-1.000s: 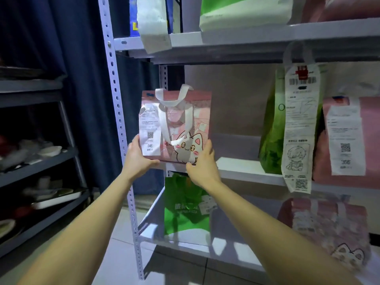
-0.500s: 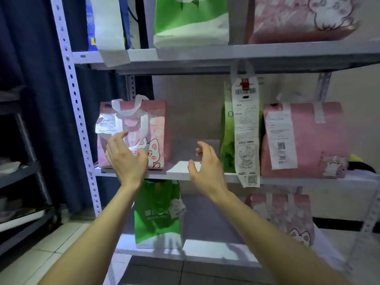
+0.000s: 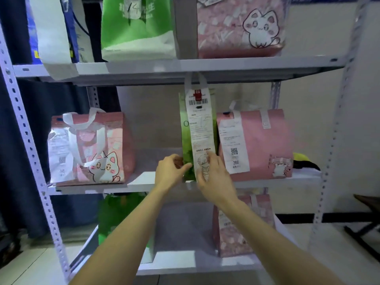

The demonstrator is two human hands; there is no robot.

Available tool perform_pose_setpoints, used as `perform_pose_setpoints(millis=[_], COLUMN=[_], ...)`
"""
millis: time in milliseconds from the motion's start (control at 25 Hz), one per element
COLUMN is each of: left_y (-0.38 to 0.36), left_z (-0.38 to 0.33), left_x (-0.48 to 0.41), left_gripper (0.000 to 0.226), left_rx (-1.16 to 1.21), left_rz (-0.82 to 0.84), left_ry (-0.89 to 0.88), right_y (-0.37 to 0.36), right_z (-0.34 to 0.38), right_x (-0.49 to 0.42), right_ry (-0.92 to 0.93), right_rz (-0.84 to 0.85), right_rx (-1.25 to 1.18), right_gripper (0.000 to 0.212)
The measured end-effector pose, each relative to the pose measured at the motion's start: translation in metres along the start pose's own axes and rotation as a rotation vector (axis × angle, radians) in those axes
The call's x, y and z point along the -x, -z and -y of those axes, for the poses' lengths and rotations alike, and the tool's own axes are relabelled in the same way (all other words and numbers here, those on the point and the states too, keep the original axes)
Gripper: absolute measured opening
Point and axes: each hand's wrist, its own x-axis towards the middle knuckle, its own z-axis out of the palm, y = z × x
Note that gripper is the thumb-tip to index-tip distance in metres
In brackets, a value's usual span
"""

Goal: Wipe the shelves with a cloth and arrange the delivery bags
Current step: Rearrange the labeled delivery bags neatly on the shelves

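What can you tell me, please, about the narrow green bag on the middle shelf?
The green bag stands upright on the middle shelf, tall and slim, seemingly fabric, with a white loop handle on top. A long white receipt with a barcode hangs down its front. It touches the pink bag beside it. The left hand and right hand grip its base.

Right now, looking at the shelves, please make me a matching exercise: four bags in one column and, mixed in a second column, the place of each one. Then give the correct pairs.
Things:
1. pink cat bag with receipt 046
2. tall green bag with long receipt
3. plain pink bag with receipt 366
4. green bag marked 14

Places:
A. top shelf, between a blue bag and a pink cat bag
B. middle shelf, far left
C. middle shelf, right end of the bags
D. middle shelf, held at its base by the left hand and the right hand

Pairs: 1-B, 2-D, 3-C, 4-A
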Motion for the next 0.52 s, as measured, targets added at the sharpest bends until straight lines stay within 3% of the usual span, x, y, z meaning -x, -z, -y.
perform_pose_setpoints(millis=[120, 360, 520], left_y=[-0.005, 0.009, 0.001], left_z=[0.007, 0.022, 0.013], left_x=[0.002, 0.001, -0.005], left_gripper=[0.012, 0.006, 0.04], left_rx=[-0.049, 0.007, 0.085], left_rz=[-0.088, -0.133, -0.064], left_ry=[0.043, 0.001, -0.01], right_y=[-0.007, -0.027, -0.033], right_z=[-0.009, -0.006, -0.005], right_x=[0.004, 0.011, 0.012], right_ry=[-0.021, -0.051, -0.09], right_rz=[0.063, -0.056, -0.058], right_rx=[0.025, 0.073, 0.065], right_gripper=[0.074, 0.069, 0.08])
